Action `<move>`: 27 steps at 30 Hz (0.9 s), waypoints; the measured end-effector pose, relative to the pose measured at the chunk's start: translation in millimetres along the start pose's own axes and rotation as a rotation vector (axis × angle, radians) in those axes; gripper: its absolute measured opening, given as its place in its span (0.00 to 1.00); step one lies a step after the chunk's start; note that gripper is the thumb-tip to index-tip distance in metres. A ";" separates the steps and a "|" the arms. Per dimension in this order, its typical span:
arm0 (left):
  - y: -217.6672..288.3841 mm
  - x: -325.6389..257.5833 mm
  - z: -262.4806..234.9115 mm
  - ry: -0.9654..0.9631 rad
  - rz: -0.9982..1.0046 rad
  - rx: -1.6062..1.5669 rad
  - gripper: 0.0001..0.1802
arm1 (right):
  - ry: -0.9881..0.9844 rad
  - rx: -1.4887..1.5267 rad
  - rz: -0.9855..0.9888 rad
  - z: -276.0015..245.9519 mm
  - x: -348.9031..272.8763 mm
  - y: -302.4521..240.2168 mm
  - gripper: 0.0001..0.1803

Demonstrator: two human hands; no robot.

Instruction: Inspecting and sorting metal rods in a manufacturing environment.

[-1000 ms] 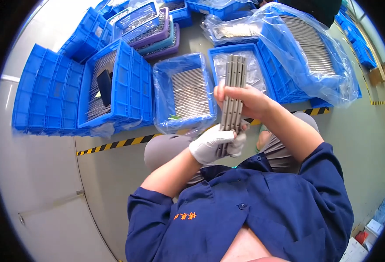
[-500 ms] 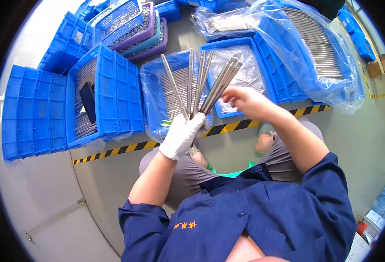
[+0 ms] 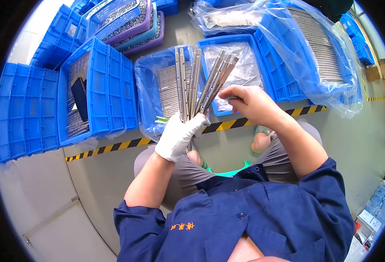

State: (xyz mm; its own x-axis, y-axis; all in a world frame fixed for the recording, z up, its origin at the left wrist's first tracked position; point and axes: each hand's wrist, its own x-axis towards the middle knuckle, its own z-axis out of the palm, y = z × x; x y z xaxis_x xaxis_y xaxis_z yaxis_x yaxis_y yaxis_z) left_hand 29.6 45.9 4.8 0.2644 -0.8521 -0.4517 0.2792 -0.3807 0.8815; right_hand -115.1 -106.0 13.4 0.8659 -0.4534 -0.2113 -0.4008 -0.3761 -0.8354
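Observation:
My left hand (image 3: 176, 136), in a white glove, grips a bundle of metal rods (image 3: 194, 83) by their lower ends. The rods stand up from my fist and fan apart in a few clusters; small holes show along some of them. My bare right hand (image 3: 254, 104) is just right of the bundle, thumb and fingers curled together. A small dark bit shows at its fingertips, too little to name. Behind the rods is a plastic-lined blue crate (image 3: 145, 98) with more rods (image 3: 168, 87) laid in rows. A green strip (image 3: 162, 119) pokes out beside my glove.
To the left stand stacked blue crates (image 3: 123, 94), one holding rods and a dark flat object (image 3: 79, 98). Baskets of small metal parts (image 3: 133, 41) are farther back. A film-lined blue crate (image 3: 262, 98) and a bagged crate of rods (image 3: 323, 48) are right. Striped floor tape (image 3: 127, 144) runs before them.
The rods in my left hand have shifted, with the left ones now more upright and closer together. My right hand's fingers have curled in more beside the bundle. The whole view has shifted slightly.

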 end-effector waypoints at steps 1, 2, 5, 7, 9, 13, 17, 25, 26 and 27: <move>1.3 -0.2 -0.9 -0.005 -0.003 -0.010 0.14 | 0.000 0.001 0.000 0.3 0.9 1.4 0.13; 2.3 -0.4 -1.4 -0.012 -0.006 -0.020 0.14 | 0.015 0.084 0.009 1.3 1.5 3.2 0.13; -2.1 1.4 -1.8 -0.016 -0.040 -0.046 0.14 | 0.028 0.264 0.035 4.3 5.1 10.2 0.12; -5.1 3.3 -1.4 -0.038 -0.040 -0.135 0.14 | 0.022 0.359 0.053 3.7 4.9 10.4 0.12; -7.6 2.7 -4.5 -0.048 -0.040 -0.221 0.14 | -0.006 0.419 0.104 1.9 3.6 3.2 0.12; -6.2 3.1 0.8 0.019 -0.079 -0.193 0.10 | 0.049 0.637 0.074 0.6 4.1 10.5 0.12; -3.6 -1.8 0.4 0.011 -0.050 -0.180 0.10 | 0.286 0.964 -0.044 -10.2 7.1 13.4 0.17; -1.7 -2.5 1.0 -0.017 -0.057 -0.053 0.10 | 0.270 0.969 -0.203 -10.7 6.1 8.7 0.16; -2.3 -1.5 1.0 -0.015 -0.057 -0.054 0.10 | 0.378 0.706 -0.229 -7.1 6.0 9.7 0.16; -3.0 0.2 0.8 -0.004 -0.044 -0.058 0.10 | 0.480 0.441 -0.253 -4.8 6.1 9.1 0.16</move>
State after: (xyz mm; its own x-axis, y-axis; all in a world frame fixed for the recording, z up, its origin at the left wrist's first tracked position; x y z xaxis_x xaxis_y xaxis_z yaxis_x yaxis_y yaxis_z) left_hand 28.1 46.6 2.1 0.2470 -0.8366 -0.4891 0.3436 -0.3963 0.8514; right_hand -114.9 -116.0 7.0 0.6482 -0.7401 0.1793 0.0421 -0.2002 -0.9788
